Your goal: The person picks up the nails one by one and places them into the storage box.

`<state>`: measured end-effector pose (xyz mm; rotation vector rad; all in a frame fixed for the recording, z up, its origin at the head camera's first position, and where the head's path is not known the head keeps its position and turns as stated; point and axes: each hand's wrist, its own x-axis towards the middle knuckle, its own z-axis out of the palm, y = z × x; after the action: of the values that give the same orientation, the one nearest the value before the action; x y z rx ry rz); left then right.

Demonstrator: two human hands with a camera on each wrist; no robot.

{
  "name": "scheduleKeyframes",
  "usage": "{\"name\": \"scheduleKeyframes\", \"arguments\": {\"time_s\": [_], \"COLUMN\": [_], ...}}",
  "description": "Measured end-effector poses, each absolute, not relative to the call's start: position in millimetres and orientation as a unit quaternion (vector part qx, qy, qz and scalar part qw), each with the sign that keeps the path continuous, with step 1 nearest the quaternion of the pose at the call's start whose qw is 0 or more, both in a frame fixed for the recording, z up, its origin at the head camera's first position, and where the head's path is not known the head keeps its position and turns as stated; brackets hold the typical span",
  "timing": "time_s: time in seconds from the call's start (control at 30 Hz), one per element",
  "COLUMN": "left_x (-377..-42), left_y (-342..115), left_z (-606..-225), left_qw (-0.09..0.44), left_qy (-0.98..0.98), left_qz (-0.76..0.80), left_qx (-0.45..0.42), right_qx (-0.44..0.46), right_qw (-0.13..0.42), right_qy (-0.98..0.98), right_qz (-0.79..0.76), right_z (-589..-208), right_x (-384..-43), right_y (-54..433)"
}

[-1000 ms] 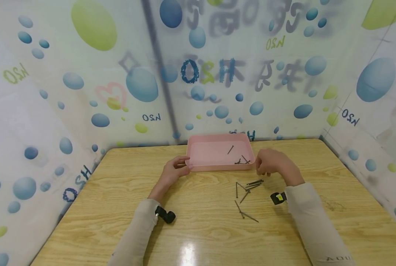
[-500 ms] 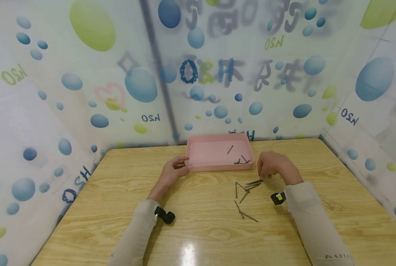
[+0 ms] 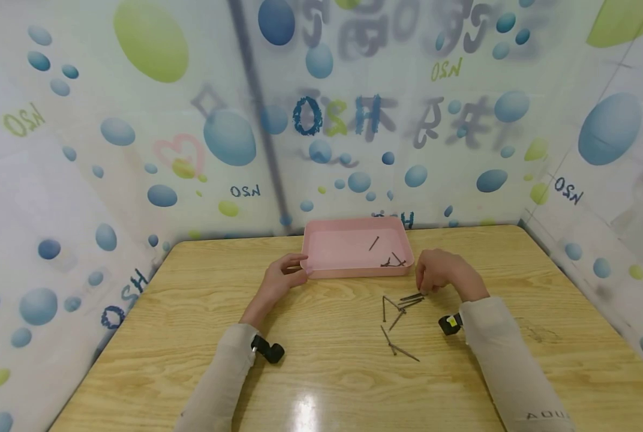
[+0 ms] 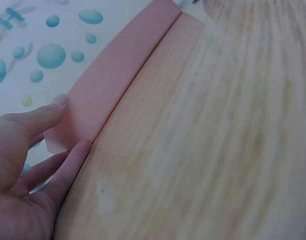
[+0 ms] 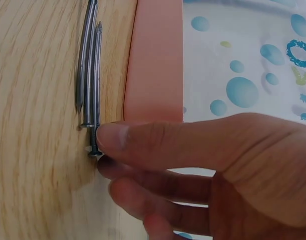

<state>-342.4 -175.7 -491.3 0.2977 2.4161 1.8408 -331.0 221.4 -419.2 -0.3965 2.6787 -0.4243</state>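
Note:
A pink tray sits at the far edge of the table, with several nails inside it, mostly near its front right corner. My left hand holds the tray's front left corner; in the left wrist view the fingertips touch its pink wall. My right hand is over the table just right of the tray's front corner. In the right wrist view its thumb and forefinger pinch a nail close to the head. Other long nails lie alongside that one.
More loose nails lie in front of the tray, some crossed and some nearer me. The wooden table backs onto a patterned curtain, which also runs along both sides.
My right hand has come down from beside the tray's corner to the heads of the nearby nails, and its fingers now meet one. The left hand and the tray stay where they were.

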Motion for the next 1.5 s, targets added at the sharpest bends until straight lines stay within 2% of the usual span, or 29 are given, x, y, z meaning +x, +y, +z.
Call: {"name": "scheduleKeyframes", "arguments": {"time_s": [0.7, 1.5], "left_x": [-341.6, -342.1], "left_y": [-177.4, -176.0], "left_z": [-491.4, -491.9], "left_qw": [0.047, 0.045], "left_qy": [0.796, 0.790], "left_qz": [0.595, 0.603], "left_qx": [0.097, 0.101], "right_qx": [-0.158, -0.174], "right_qw": [0.209, 0.170], "right_qy": [0.953, 0.958], "right_qz": [-0.155, -0.148], "right_z": [-420.7, -422.8], "right_x": [-330.2, -332.2], "right_y": [217.1, 216.5]}}
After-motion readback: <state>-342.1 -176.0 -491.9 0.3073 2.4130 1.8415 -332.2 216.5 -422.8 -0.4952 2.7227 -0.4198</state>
